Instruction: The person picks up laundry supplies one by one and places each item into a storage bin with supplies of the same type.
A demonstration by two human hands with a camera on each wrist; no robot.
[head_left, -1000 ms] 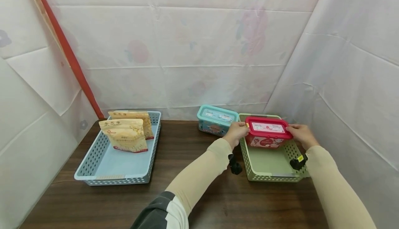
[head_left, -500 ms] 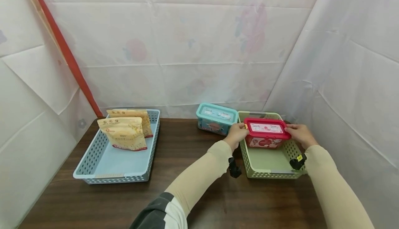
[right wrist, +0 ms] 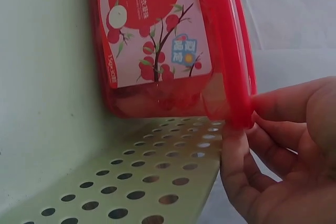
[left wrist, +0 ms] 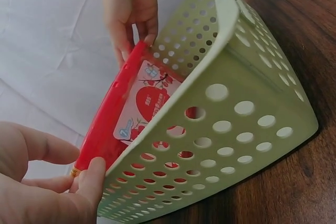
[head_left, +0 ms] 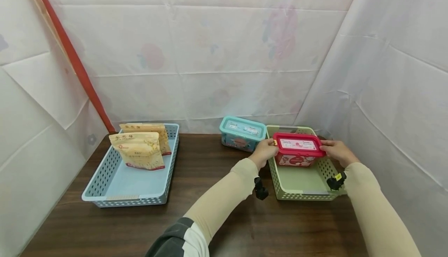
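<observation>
your left hand (head_left: 263,153) pinches one end of red box (head_left: 298,150), your right hand (head_left: 339,153) pinches other; red box inside green basket (head_left: 302,182), teal box (head_left: 243,133) just beside.

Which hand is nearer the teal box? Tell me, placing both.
Left. The left hand is by the near right corner of the teal box, holding the left end of the red box; the right hand is farther off, at the red box's right end.

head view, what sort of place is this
Likely a makeshift work booth: creased, faintly printed white sheets wall in a dark wood-grain table at the back and sides, and a blue basket and a green basket stand on it.
</observation>
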